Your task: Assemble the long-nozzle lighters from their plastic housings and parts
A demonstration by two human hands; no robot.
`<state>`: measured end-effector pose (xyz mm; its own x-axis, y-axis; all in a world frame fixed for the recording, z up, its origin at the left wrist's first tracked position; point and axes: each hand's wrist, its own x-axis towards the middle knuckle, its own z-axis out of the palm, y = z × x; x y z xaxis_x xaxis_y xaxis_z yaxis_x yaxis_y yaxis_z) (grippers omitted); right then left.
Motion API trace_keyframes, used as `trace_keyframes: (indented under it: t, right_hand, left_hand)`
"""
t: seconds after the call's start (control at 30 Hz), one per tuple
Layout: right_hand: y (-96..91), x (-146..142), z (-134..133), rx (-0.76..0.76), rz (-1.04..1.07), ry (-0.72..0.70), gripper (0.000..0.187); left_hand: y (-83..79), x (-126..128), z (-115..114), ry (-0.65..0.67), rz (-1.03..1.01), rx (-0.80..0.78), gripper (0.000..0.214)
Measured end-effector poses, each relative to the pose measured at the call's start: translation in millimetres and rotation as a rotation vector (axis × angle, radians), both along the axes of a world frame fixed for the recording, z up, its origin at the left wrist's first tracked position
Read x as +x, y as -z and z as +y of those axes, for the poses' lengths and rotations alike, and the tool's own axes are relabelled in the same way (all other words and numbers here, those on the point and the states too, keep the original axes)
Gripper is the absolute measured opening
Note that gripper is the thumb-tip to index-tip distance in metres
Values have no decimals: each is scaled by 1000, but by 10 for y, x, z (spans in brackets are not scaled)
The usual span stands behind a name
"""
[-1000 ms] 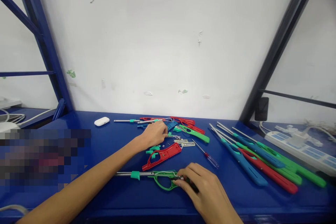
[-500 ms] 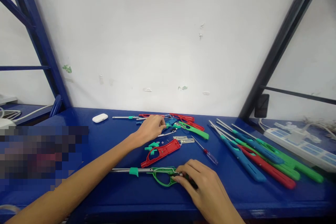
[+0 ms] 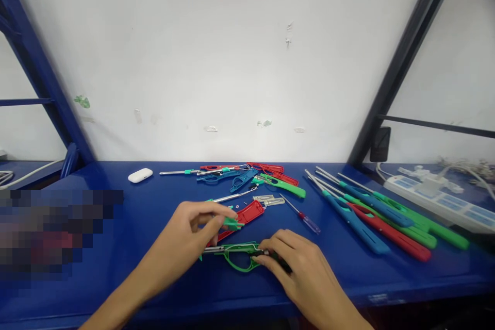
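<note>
A green lighter frame (image 3: 240, 258) with a metal tube lies on the blue table near the front edge. My right hand (image 3: 299, 270) pinches its rear end, fingers closed on it. My left hand (image 3: 189, 234) hovers just above the frame's front part, fingers pinched on a small green plastic piece (image 3: 232, 223). A red half-shell (image 3: 245, 217) lies directly behind the green frame. Behind it sit a loose metal rod (image 3: 232, 196) and small metal parts (image 3: 268, 199).
A pile of red, blue and green lighter parts (image 3: 247, 174) lies near the wall. Several assembled long lighters (image 3: 371, 211) lie at the right, a small screwdriver (image 3: 301, 214) beside them. A white earbud case (image 3: 139, 175) sits at left, a power strip (image 3: 433, 196) at far right.
My left hand pulled back from the parts pile near the wall toward the green frame, now holding a small green piece. My right hand stayed on the frame's rear end.
</note>
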<state>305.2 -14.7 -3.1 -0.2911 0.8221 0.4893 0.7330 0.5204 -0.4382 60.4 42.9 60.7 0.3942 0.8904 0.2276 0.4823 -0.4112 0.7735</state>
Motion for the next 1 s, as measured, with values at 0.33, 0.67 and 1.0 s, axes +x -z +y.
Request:
trace_keyframes:
  t: [0.33, 0.67, 1.0]
  right_hand:
    - [-33, 19, -26, -87, 86, -30, 11]
    - [-3, 32, -1, -97, 88, -33, 9]
    - [-9, 27, 0, -77, 94, -39, 10]
  left_hand:
    - [320, -47, -274, 36, -61, 93, 22]
    - [420, -29, -319, 122, 325, 666, 28]
    - [295, 14, -325, 61, 792, 812, 31]
